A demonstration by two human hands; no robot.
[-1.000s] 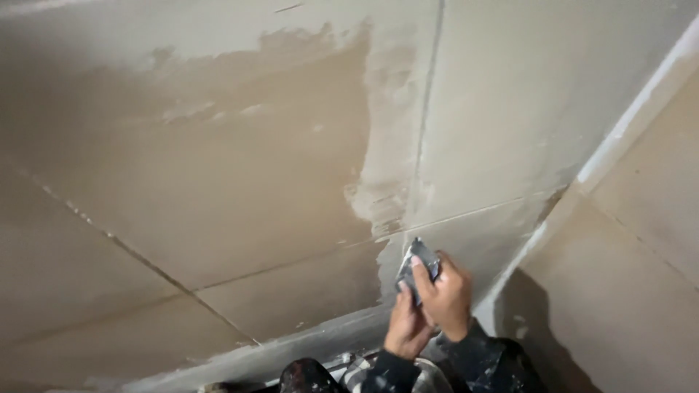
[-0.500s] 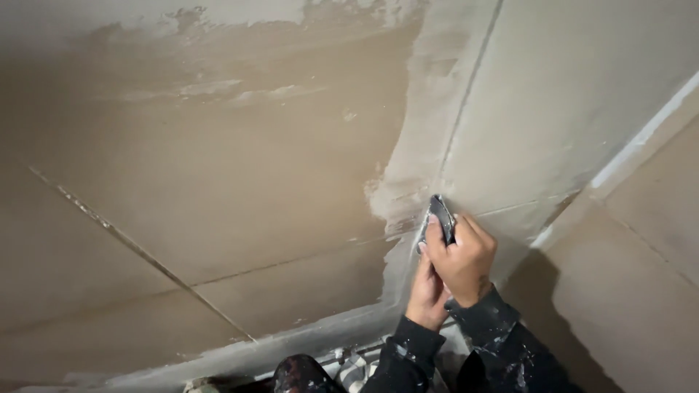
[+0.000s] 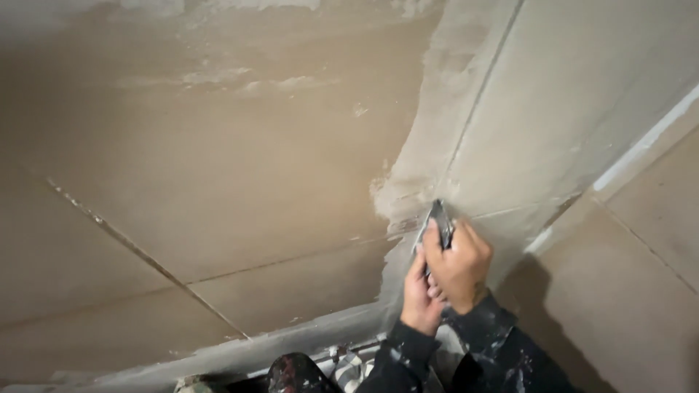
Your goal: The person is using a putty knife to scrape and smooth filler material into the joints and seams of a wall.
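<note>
Both my right hand [image 3: 461,266] and left hand [image 3: 419,298] were clenched tight around the putty knife [image 3: 437,222], which I judged light with a stiff, slightly springy blade, best gripped low on its handle.

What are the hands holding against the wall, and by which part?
Both hands, right hand over left hand, grip a metal putty knife by its lower, handle end; only the blade tip shows, against the wall.

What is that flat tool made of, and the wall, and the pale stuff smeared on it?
The scraper blade, gripped by both the left hand and right hand, looks like thin grey metal with a dull sheen. The wall seems matte tan board panels with joint lines. The pale smear looks like plaster or filler, rough-edged.
</note>
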